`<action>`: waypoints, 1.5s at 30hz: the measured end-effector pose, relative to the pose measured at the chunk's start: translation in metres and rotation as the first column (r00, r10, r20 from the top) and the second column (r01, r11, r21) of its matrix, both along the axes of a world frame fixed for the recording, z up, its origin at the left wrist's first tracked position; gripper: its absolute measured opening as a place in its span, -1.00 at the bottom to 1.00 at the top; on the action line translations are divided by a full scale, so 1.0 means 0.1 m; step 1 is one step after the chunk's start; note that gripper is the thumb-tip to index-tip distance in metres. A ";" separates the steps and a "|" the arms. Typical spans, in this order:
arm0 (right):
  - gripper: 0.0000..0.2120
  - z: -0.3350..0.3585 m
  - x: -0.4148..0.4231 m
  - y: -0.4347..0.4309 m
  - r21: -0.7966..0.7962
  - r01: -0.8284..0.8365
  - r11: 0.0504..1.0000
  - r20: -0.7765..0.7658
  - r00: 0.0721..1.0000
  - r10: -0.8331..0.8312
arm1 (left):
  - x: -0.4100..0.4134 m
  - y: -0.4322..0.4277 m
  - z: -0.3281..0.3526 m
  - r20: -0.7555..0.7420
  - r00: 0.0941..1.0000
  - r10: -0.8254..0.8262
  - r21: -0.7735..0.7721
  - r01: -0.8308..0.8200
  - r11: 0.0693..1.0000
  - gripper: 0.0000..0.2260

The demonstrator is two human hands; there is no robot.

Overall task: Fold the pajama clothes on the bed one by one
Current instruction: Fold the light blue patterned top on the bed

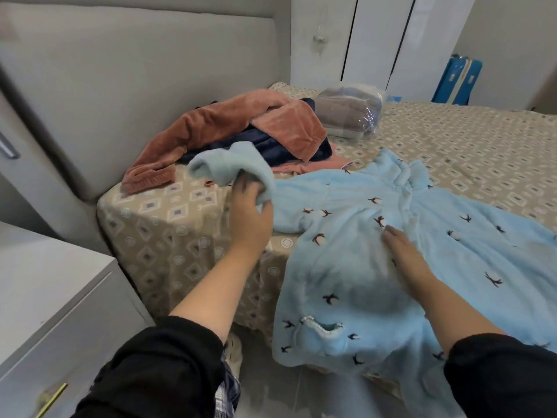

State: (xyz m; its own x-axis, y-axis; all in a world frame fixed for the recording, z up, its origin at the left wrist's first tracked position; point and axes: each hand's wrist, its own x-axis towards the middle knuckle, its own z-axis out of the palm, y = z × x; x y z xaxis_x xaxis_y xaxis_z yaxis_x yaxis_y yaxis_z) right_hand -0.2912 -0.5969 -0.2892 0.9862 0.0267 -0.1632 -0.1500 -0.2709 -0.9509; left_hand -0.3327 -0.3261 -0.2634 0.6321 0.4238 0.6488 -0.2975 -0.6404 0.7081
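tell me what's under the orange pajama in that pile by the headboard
A navy garment lies under the orange pajama, and a strip of pink cloth shows below it. Anything deeper in the pile is covered.

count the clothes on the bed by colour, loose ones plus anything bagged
light blue pajama top: 1
rust orange garment: 1
navy garment: 1
bagged bundle of folded cloth: 1
total: 4
A pink edge under the navy garment may be a fifth piece; cannot tell.
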 end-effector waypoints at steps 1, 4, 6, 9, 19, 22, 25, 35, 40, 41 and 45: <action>-0.52 0.04 0.00 -0.10 0.275 0.077 0.958 -0.059 0.996 -0.064 | 0.01 -0.17 -0.06 -0.072 0.981 -0.183 0.223 0.194 0.955 -0.82; -0.42 0.11 -0.03 -0.45 0.721 0.228 0.655 -0.253 0.966 -0.059 | -0.03 -0.55 -0.29 -0.510 0.808 -0.294 0.537 0.566 0.625 -0.63; -0.36 0.12 -0.09 -0.64 0.810 0.243 0.533 -0.292 0.956 0.008 | -0.05 -0.67 -0.42 -0.647 0.733 -0.213 0.559 0.645 0.521 -0.48; -0.42 0.15 -0.15 -0.72 0.800 0.278 0.532 -0.320 0.947 -0.013 | -0.05 -0.75 -0.44 -0.669 0.729 -0.148 0.589 0.641 0.492 -0.47; -0.72 0.40 -0.22 -0.68 0.539 0.352 0.765 -0.289 0.931 -0.224 | -0.14 -0.76 -0.50 -0.436 0.834 -0.339 0.491 0.535 0.687 -0.56; -0.91 0.10 -0.28 -0.99 0.337 0.567 0.752 -0.312 0.821 -0.479 | -0.21 -0.85 -0.43 -0.263 0.935 -0.237 0.294 0.311 0.904 -0.78; -0.81 -0.14 -0.42 -1.22 0.239 0.636 0.733 -0.286 0.768 -0.573 | -0.20 -0.95 -0.32 -0.482 0.807 -0.341 -0.314 0.205 0.927 -0.84; -0.64 -0.15 -0.98 -1.62 0.118 0.764 0.635 -0.033 0.642 -0.766 | -0.31 -1.24 -0.23 -0.314 0.626 -0.714 -0.851 0.147 0.504 -0.93; -0.34 -0.48 -1.14 -1.59 -0.495 0.453 0.741 -0.042 0.840 -0.541 | -0.31 -1.26 -0.30 -0.290 0.633 -0.718 -0.871 0.135 0.472 -0.91; -0.34 -0.50 -1.14 -1.56 -0.553 0.455 0.698 0.061 0.858 -0.511 | -0.32 -1.26 -0.31 -0.279 0.639 -0.716 -0.877 0.133 0.461 -0.90; -0.45 -0.35 -1.00 -1.44 -0.545 0.475 0.691 0.309 0.880 -0.360 | -0.31 -1.27 -0.33 -0.219 0.602 -0.768 -0.913 0.151 0.378 -0.79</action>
